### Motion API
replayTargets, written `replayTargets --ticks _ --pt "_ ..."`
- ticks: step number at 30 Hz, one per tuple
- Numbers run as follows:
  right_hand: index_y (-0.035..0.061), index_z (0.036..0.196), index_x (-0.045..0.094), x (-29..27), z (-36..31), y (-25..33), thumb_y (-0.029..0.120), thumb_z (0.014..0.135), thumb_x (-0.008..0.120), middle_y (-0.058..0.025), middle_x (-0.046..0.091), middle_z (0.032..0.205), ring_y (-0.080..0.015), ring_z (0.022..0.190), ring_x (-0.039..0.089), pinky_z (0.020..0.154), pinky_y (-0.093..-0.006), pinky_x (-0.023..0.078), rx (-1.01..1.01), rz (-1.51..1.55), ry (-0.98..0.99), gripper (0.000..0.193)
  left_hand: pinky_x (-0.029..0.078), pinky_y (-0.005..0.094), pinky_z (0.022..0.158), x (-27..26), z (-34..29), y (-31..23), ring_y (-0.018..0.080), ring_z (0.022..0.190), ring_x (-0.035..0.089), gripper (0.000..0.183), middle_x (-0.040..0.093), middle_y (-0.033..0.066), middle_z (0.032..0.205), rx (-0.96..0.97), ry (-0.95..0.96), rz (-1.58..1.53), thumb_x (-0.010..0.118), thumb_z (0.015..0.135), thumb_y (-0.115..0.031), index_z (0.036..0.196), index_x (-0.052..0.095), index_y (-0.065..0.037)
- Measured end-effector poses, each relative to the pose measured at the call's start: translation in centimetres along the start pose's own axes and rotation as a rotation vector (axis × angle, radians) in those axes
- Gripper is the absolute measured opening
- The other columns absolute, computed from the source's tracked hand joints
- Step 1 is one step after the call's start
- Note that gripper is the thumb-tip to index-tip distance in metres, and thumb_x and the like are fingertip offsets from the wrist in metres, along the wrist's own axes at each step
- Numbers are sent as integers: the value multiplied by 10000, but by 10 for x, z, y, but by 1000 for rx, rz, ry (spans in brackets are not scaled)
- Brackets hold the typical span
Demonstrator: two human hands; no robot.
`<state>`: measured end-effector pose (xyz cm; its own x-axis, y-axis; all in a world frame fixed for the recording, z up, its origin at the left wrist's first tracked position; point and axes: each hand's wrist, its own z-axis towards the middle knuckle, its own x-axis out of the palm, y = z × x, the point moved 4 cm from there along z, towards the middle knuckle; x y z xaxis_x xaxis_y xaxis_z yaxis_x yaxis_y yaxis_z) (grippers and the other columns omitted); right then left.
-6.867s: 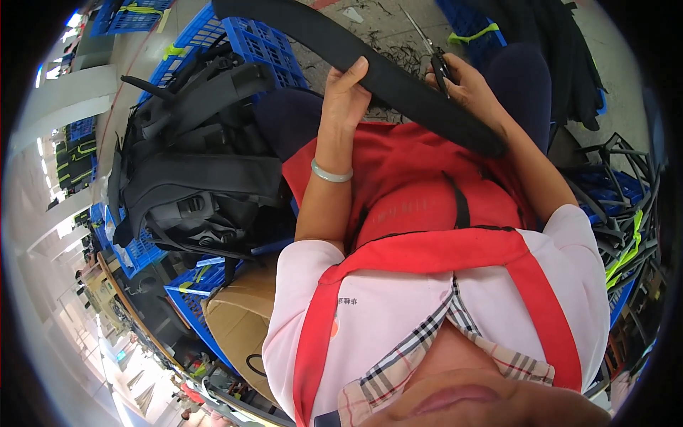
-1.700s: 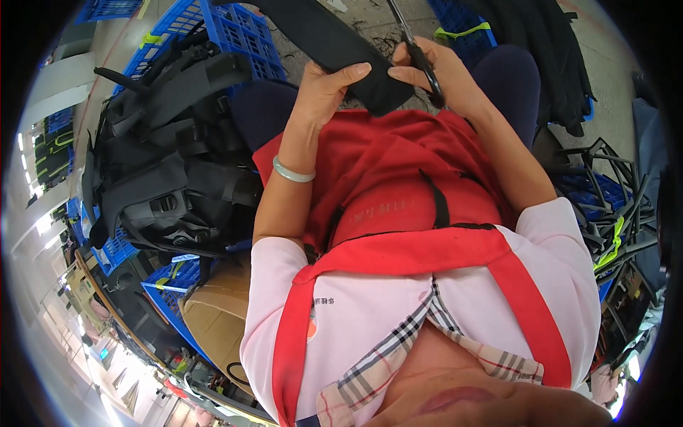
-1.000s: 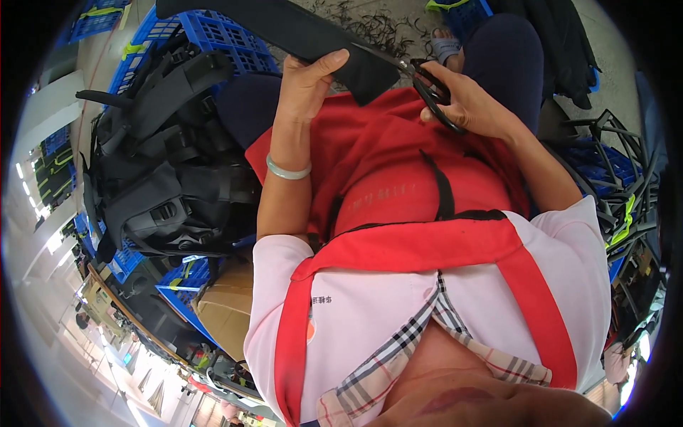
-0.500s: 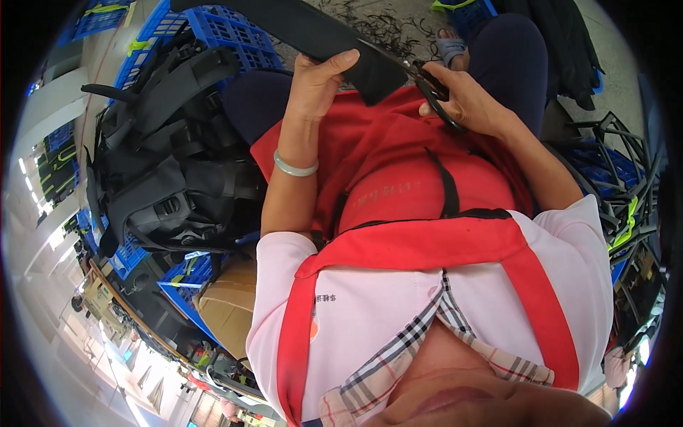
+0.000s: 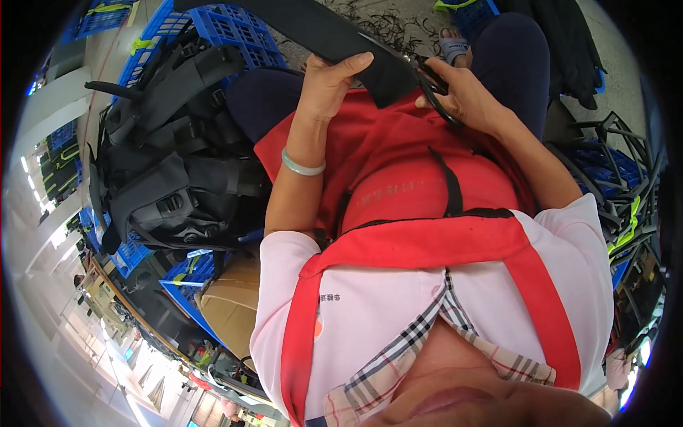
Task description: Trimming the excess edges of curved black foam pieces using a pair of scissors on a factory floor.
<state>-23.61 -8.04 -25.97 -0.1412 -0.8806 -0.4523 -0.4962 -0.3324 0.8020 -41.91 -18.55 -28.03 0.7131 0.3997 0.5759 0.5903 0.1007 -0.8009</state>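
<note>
A long, flat black fabric strip (image 5: 313,32) stretches from the upper left down to above my lap. My left hand (image 5: 331,85) grips it near its lower end, thumb on top and fingers beneath. With my right hand (image 5: 466,96) I hold black-handled scissors (image 5: 435,99). Their blades meet the strip's right edge; how far the blades are parted is too small to tell. Below the strip lies my red apron (image 5: 420,164), spread over my thighs.
Black padded straps with buckles (image 5: 171,178) are heaped at my left, beside a blue plastic crate (image 5: 238,35). A cardboard box (image 5: 231,292) sits lower left. Dark scraps (image 5: 377,25) litter the floor ahead. Thin black strips (image 5: 612,164) fill a crate at my right.
My left hand and the black strip have shifted slightly to the right. The strip's lower end is now nearer the scissors, which stay in my right hand.
</note>
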Motion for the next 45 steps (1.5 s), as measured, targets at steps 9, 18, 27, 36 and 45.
replayTargets --ticks 9,18,27,36,45 --pt "-14 1105 387 2 -1 4 540 686 740 -218 550 851 -383 747 559 659 -438 413 -248 -86 -21 779 501 267 783 3 0 -2 144 858 635 193 663 39 933 8 -16 -74 672 786 52 955 643 -37" --pt "-5 1013 458 6 1 -7 406 848 645 -140 479 637 -223 579 465 556 -343 387 -200 97 4 480 498 270 791 -2 0 3 138 861 633 198 659 25 927 -31 -13 -52 671 787 51 952 646 -57" --pt "18 1053 471 4 3 -7 320 844 665 -147 509 591 -245 519 498 504 -351 388 -193 -33 -129 415 511 284 771 0 -2 9 148 855 636 193 662 34 934 16 8 -19 672 791 45 958 650 -50" --pt "-2 1133 438 11 3 -4 529 754 687 -199 563 705 -375 708 589 659 -435 440 -302 -165 -203 698 533 297 753 -3 -1 -5 173 822 651 174 669 68 913 23 -74 -79 678 788 45 944 651 -27" --pt "-6 1072 473 10 5 3 535 764 675 -180 547 638 -361 628 559 593 -420 421 -186 -126 -73 654 518 282 756 -4 -3 -4 162 817 646 160 671 56 899 54 -69 -45 683 784 45 922 662 -33"
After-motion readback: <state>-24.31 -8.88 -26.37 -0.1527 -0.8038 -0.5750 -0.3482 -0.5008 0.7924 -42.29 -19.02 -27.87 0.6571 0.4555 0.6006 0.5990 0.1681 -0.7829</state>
